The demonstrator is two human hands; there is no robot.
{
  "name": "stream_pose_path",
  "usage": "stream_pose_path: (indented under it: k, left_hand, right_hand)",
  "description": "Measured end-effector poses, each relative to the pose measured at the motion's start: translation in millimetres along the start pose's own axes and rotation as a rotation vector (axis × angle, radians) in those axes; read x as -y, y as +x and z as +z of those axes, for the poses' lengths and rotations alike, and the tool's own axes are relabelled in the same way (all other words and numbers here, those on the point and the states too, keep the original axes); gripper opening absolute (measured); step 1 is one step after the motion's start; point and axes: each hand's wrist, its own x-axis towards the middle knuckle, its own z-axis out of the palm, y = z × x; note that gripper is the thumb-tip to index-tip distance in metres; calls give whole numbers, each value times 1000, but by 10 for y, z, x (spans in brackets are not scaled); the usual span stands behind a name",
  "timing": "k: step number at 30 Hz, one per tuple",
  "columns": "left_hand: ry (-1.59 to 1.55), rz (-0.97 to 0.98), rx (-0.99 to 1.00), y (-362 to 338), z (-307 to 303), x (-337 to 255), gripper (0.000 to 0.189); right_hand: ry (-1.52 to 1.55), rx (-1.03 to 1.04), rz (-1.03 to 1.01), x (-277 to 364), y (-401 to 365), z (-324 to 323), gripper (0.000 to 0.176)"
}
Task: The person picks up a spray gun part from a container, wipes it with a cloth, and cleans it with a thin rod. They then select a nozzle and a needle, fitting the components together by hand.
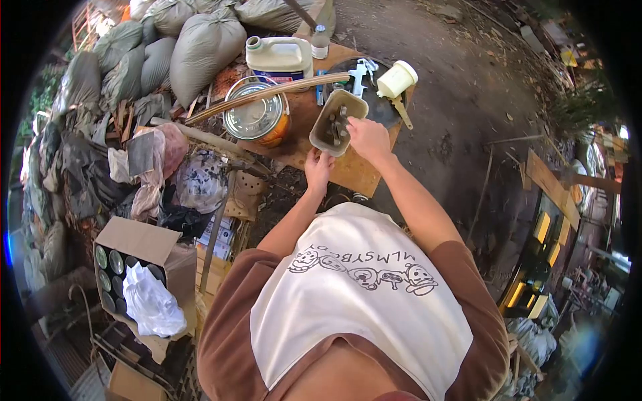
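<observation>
A rectangular beige tub [319, 142] with murky brownish contents and several small dark parts sits on a wooden board. My left hand [319, 168] grips its near rim, thumb and fingers closed. Over the tub's right edge, my right hand [368, 139] reaches in with its fingers drawn together; what they hold is hidden. Just beyond the tub lies a blue-and-white spray gun [360, 77]. A cream plastic cup [397, 79] lies tilted to its right, with a scraper-like tool [402, 112] below it.
A lidded paint can [254, 117] stands left of the tub, with a long wooden stick [267, 91] across it. Behind are a white jug [279, 56] and a small bottle [320, 43]. An open carton of cans [179, 281] is at lower left, stuffed sacks [204, 57] at upper left.
</observation>
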Motion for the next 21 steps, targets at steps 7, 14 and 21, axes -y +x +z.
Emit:
stream_pose_path:
  k: [7, 14, 21]
  left_hand:
    - [6, 28, -24, -17, 36, 85, 52]
    - [34, 111, -62, -76, 94, 141, 56]
    - [23, 93, -106, -97, 139, 197, 61]
  right_hand:
    - [-58, 20, -125, -35, 79, -111, 25]
    - [-74, 47, -207, -186, 323, -216, 22]
    - [-128, 45, -230, -235, 402, -237, 26]
